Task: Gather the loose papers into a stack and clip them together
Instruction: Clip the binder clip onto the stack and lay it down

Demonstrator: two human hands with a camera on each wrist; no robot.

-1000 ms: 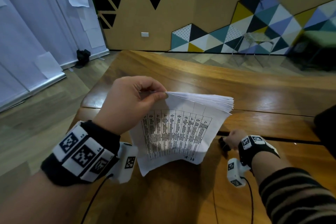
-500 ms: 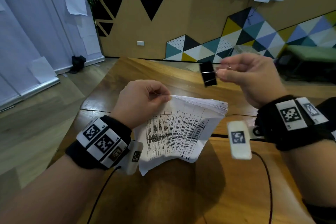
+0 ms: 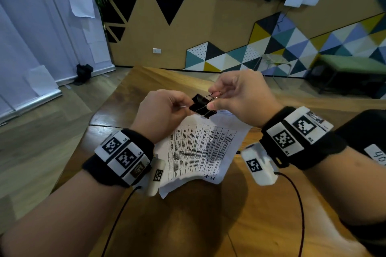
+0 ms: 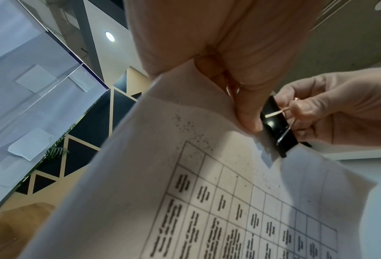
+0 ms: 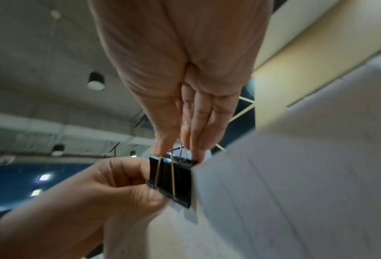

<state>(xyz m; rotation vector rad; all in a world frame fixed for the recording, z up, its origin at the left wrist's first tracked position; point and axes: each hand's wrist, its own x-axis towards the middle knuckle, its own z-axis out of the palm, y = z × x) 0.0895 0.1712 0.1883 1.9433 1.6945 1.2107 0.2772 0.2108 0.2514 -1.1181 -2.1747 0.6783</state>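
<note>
A stack of white papers (image 3: 200, 150) with a printed table on top hangs above the wooden table (image 3: 261, 225), held at its far edge. My left hand (image 3: 165, 108) pinches that edge of the paper stack (image 4: 185, 201) between thumb and fingers. A black binder clip (image 3: 202, 105) with wire handles sits at the same edge, right beside my left fingertips. My right hand (image 3: 234, 96) pinches the clip's wire handles. In the wrist views the binder clip (image 4: 278, 126) (image 5: 171, 180) sits against the paper stack's (image 5: 295, 201) edge; whether its mouth is around the sheets I cannot tell.
The wooden table ends at a far edge (image 3: 167, 71), with floor to the left. A dark bag (image 3: 83, 72) lies on the floor by the white curtain. A green bench (image 3: 353, 69) stands at the back right. Thin cables (image 3: 300, 215) trail from both wristbands.
My right hand picked the clip off the table, lifted it, then brought it down and left to the stack's held edge. My left hand kept hold of the papers.
</note>
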